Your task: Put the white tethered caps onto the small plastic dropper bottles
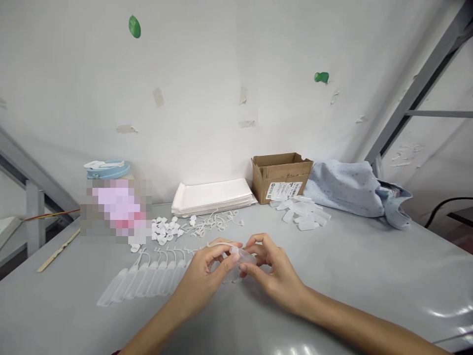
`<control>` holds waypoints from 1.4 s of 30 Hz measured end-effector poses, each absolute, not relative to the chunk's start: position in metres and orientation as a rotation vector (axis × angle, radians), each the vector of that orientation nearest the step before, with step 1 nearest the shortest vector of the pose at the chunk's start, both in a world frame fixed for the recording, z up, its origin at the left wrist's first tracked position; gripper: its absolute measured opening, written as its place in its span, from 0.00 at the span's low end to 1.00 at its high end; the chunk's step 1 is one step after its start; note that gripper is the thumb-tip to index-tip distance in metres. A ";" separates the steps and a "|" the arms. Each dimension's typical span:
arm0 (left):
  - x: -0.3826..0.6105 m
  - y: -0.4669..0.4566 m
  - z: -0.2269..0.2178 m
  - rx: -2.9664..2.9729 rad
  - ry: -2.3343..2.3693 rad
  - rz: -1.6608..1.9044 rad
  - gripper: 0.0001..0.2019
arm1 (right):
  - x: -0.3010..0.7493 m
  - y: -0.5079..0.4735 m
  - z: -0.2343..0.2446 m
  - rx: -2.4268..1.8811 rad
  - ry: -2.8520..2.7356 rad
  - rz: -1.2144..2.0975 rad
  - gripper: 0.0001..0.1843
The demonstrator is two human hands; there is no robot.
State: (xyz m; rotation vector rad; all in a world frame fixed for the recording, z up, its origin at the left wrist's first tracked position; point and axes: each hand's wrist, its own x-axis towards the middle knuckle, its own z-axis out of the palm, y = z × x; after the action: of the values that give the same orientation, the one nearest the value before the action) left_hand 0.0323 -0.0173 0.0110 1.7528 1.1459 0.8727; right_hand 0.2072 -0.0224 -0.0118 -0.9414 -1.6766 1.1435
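Observation:
Between both hands is a small translucent plastic bottle, tilted, with a white strap at its neck end. My left hand pinches the neck end between thumb and fingers. The other end is gripped by my right hand, its thumb below and fingers curled behind. To the left lies a row of similar translucent bottles, side by side, with white straps at their far ends. Part of the row is hidden behind my left hand. Beyond the hands lie loose white straps and a pile of small white caps.
A pile of clear bottle pieces lies before an open cardboard box. White padded envelopes are stacked against the wall. Light blue cloth is at the back right, a blue-lidded container at the back left.

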 end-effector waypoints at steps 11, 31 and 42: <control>0.036 -0.022 0.018 1.652 1.031 0.894 0.12 | 0.214 -0.021 -0.004 -0.946 -1.862 1.166 0.22; 0.042 -0.030 -0.008 2.471 1.118 1.172 0.19 | 0.211 -0.016 -0.001 -1.105 -1.443 1.386 0.17; 0.042 -0.024 -0.015 2.614 1.070 1.233 0.19 | 0.211 -0.016 0.001 -1.138 -1.470 1.365 0.16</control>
State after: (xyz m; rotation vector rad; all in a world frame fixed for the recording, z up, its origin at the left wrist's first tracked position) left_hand 0.0424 -0.0237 -0.0155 2.6145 1.0700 1.2326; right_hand 0.2115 -0.0160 0.0008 -1.1375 -1.4704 1.3647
